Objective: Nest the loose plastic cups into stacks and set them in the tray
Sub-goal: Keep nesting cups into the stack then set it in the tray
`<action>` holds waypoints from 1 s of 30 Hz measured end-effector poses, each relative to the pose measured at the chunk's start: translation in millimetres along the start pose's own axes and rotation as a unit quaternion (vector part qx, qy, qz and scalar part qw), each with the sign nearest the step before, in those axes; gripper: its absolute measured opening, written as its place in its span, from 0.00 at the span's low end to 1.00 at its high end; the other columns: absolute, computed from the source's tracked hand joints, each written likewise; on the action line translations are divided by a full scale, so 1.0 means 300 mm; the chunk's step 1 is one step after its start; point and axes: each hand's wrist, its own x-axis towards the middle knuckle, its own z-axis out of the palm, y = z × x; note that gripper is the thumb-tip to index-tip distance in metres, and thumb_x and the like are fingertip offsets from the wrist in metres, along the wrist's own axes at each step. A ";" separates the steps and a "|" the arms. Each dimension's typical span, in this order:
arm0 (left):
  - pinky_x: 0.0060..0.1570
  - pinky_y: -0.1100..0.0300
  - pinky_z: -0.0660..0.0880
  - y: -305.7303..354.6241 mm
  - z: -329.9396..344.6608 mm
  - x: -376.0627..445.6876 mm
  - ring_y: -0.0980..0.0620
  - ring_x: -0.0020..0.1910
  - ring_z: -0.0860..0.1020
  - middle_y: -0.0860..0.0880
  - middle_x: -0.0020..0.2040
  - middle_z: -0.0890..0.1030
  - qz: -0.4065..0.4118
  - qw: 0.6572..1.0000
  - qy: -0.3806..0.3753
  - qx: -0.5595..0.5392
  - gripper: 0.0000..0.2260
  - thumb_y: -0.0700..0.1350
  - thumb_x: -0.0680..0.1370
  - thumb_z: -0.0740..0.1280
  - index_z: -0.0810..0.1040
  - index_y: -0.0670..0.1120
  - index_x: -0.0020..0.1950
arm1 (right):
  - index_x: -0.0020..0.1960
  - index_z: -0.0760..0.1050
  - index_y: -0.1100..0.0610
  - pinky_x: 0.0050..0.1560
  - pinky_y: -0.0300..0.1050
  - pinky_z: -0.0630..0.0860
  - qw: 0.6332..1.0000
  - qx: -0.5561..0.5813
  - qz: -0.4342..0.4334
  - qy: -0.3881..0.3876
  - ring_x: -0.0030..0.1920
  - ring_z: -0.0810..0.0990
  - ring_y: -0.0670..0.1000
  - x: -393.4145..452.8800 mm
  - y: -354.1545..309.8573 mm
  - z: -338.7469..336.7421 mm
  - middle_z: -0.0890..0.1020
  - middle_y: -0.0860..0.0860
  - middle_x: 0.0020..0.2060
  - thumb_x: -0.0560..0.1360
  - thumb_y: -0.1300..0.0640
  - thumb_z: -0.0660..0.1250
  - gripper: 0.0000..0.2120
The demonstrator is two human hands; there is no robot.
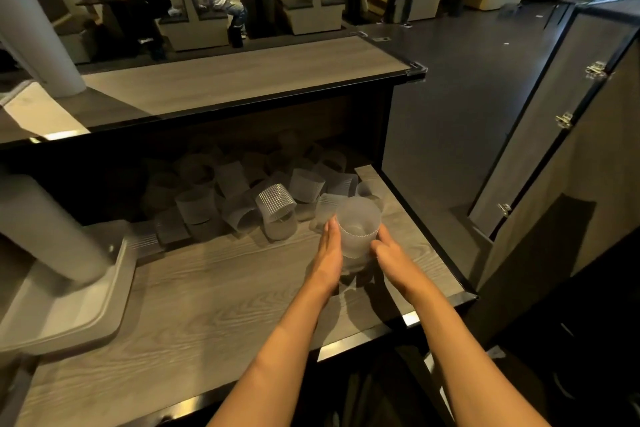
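A translucent plastic cup stack [356,229] stands upright near the right end of the lower wooden counter [214,288]. My left hand [329,253] holds its left side and my right hand [386,253] holds its right side, fingers wrapped round the lower part. Behind it, under the upper shelf, lies a heap of several loose ribbed cups [242,194], most on their sides. A grey tray [69,308] sits at the left edge of the counter with a tall stack of cups [45,229] lying tilted in it.
The upper shelf [242,80] overhangs the back of the cup heap. An open cabinet door [554,121] stands to the right past the counter's end. People sit and stand at tables in the far background.
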 end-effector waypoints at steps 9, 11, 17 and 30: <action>0.74 0.40 0.64 0.060 -0.009 -0.060 0.49 0.75 0.67 0.52 0.76 0.68 0.045 0.999 0.019 -0.015 0.36 0.82 0.70 0.50 0.63 0.68 0.74 | 0.78 0.49 0.40 0.69 0.50 0.73 0.996 -0.073 -0.048 -0.011 0.67 0.71 0.49 -0.011 -0.015 0.010 0.67 0.49 0.69 0.85 0.53 0.56 0.25; 0.71 0.40 0.68 0.091 -0.022 -0.086 0.48 0.71 0.71 0.48 0.71 0.72 0.078 0.997 0.028 -0.004 0.34 0.80 0.73 0.50 0.67 0.65 0.73 | 0.78 0.49 0.40 0.62 0.39 0.72 0.995 -0.066 -0.073 -0.001 0.69 0.69 0.48 -0.021 -0.022 0.030 0.67 0.47 0.69 0.85 0.54 0.56 0.27; 0.74 0.39 0.63 0.113 -0.103 -0.145 0.48 0.76 0.66 0.51 0.74 0.71 0.132 0.991 0.032 -0.002 0.34 0.77 0.75 0.48 0.65 0.62 0.76 | 0.72 0.57 0.33 0.66 0.41 0.72 0.988 -0.057 -0.139 0.019 0.67 0.70 0.40 -0.058 -0.055 0.108 0.68 0.42 0.69 0.84 0.52 0.58 0.22; 0.78 0.54 0.57 0.054 -0.198 -0.325 0.56 0.75 0.62 0.54 0.74 0.66 0.123 0.985 0.102 0.064 0.30 0.68 0.81 0.45 0.62 0.54 0.78 | 0.70 0.57 0.34 0.66 0.40 0.70 0.987 -0.103 -0.120 -0.009 0.66 0.71 0.38 -0.136 -0.015 0.237 0.70 0.42 0.68 0.84 0.52 0.57 0.20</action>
